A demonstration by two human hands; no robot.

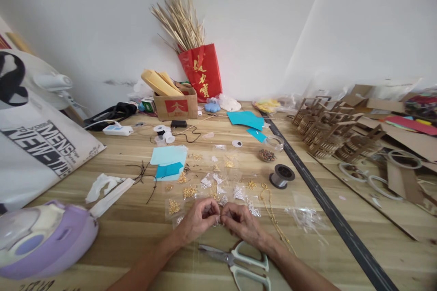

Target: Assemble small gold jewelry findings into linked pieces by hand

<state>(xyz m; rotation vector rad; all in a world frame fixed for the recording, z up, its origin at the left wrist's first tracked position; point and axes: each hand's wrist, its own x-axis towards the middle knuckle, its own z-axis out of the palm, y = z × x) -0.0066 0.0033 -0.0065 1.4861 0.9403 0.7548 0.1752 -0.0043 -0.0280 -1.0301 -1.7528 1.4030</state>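
My left hand (202, 218) and my right hand (241, 222) meet above the table, thumbs and fingers pinched and almost touching. Whatever sits between the fingertips is too small to make out. Little piles of gold findings (189, 192) and silver findings (239, 192) lie on clear plastic bags just beyond my hands. Scissors (229, 258) with pale green handles rest below my hands, partly under the right forearm. A gold chain (272, 211) stretches along the table to the right of my right hand.
A wire spool (282, 176) and a bead jar (268, 154) stand to the right. Teal sheets (169, 169) lie left of centre. A purple-and-white tissue holder (51, 241) sits at the left front. Small wooden baskets (341, 132) crowd beyond a dark strip (321, 191).
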